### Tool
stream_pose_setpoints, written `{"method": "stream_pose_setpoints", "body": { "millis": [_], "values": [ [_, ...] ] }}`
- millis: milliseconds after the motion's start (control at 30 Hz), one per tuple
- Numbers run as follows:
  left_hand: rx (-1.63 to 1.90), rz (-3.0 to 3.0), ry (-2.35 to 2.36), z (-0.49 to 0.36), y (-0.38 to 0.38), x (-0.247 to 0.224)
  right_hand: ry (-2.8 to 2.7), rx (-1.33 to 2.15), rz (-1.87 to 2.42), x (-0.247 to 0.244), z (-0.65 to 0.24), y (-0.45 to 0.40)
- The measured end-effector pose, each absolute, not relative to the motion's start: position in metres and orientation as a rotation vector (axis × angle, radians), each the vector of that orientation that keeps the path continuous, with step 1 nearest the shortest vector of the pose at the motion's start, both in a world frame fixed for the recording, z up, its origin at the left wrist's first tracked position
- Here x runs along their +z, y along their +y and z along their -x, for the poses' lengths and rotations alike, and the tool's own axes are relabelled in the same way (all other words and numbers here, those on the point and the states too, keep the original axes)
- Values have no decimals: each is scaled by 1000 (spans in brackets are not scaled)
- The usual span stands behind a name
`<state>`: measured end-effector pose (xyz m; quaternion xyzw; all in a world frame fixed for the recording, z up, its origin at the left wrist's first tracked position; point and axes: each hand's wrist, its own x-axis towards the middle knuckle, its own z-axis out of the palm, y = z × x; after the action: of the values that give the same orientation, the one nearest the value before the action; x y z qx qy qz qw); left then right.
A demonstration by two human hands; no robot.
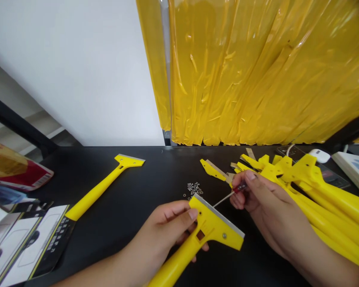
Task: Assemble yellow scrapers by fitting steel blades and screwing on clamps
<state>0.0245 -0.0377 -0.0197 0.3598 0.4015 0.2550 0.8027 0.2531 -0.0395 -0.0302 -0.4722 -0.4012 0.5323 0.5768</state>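
Behind the left part of the black desk (149, 175) stands a white wall (68, 71). Near the left edge of the desk lies a red and yellow bag (14, 167). In the front left corner lie flat cards with black and white printing (26, 243). Just right of them, a yellow scraper (107, 183) lies flat on the desk, with a thin metal blade on its wide head.

Near the middle of the desk is a little heap of tiny silver screws (193, 189). In front of the heap, the left hand (170, 223) holds a second yellow scraper (209, 231). The fingers curl under it, and the thumb (191, 215) presses on its head, beside a square hole. A steel blade (218, 215) runs along the top edge of this head, and one silver screw (224, 236) shows on it.

The right hand (266, 203) pinches a small screwdriver (239, 188) with a red and black handle between the thumb and fingers. Its thin metal shaft points left, and the tip is just above the blade.

Behind that hand, a yellow scraper head (211, 169) lies next to a loose blade (218, 169). Farther right is a big pile of yellow scrapers (317, 199). A white mouse (319, 155) and a white box (353, 171) sit near the back right corner. Above the back edge hangs a shiny yellow plastic sheet (257, 71).
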Motion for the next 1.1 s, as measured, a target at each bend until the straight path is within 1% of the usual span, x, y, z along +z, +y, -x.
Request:
{"method": "stream_pose_setpoints", "body": {
  "millis": [167, 333, 467, 567, 700, 900, 1100],
  "values": [
    [643, -705, 847, -21, -32, -20, -823, 1253, 1010, -28, -256, -35],
    [816, -713, 890, -12, -18, -20, -787, 1119, 995, -22, -262, -32],
    [872, -707, 911, -12, -18, -20, -1021, 1169, 1138, -18, -261, -39],
    [809, -710, 918, -16, -26, -20, -1301, 1254, 1338, -16, -254, -48],
    [700, -786, 916, -21, -35, -19, -1577, 1400, 1475, -12, -245, -56],
    [816, -890, 914, -22, -32, -16, -1615, 1453, 1518, -12, -245, -55],
    [897, -849, 951, -22, -30, -18, -1627, 1433, 1524, -13, -246, -54]
  ]
}}
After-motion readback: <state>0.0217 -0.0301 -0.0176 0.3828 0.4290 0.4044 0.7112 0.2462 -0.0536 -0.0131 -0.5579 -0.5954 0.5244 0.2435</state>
